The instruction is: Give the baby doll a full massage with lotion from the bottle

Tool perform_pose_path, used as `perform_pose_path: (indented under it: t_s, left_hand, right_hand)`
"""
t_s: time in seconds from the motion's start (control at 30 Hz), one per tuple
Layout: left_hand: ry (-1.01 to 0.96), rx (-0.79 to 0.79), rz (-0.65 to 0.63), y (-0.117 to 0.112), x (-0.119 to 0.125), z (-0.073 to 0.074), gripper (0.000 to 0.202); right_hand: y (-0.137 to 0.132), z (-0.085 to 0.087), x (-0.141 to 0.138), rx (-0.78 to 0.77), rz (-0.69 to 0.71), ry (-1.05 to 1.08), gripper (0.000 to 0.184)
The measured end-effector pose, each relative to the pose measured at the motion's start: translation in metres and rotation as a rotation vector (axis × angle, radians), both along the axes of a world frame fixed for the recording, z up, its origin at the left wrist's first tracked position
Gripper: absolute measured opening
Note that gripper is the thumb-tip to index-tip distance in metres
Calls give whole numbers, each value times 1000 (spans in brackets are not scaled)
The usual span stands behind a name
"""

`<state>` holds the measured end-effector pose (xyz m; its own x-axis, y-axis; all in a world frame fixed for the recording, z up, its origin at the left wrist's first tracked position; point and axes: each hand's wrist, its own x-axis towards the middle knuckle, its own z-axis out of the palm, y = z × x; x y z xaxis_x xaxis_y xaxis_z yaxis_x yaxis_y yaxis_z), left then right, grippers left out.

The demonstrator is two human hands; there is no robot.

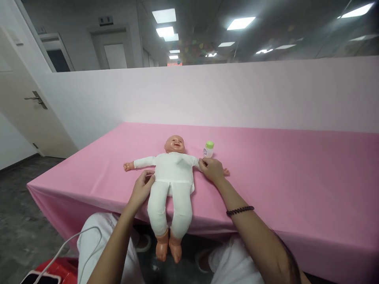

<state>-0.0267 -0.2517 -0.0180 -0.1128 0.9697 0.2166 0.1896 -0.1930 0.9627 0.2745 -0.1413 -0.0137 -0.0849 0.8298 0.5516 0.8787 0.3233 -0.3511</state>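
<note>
Fingers (149, 178) of the left hand (142, 188) pinch the waist and those of the right hand (211, 169) the sleeve of a white-suited plastic baby doll (173, 169), seemingly pinning it flat, face-up on the pink-clothed bench (281, 177), legs overhanging, a green-capped clear bottle (209, 149) beside its head.

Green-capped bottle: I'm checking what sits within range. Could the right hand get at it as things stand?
Probably yes. The right hand rests on the arm of the doll, and the bottle stands just beyond it on the pink table, with nothing between them.
</note>
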Motion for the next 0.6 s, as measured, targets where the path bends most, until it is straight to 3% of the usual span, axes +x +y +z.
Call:
perform_pose_path:
  t_s: [0.23,0.37,0.5,0.6]
  left_hand:
    - [142,49,-84,-4,-1,4,37]
    - [450,22,-165,2,-12,31,38]
    - [659,114,-154,41,-6,68,34]
    - [549,238,-62,98,13,85,45]
  right_hand:
    - [-6,2,-7,-45,-18,-28,41]
    - [-6,15,-11,-71,37,-29,36]
    - [-3,25,-23,-39,101,25,35]
    - [10,33,-40,8,133,110,36]
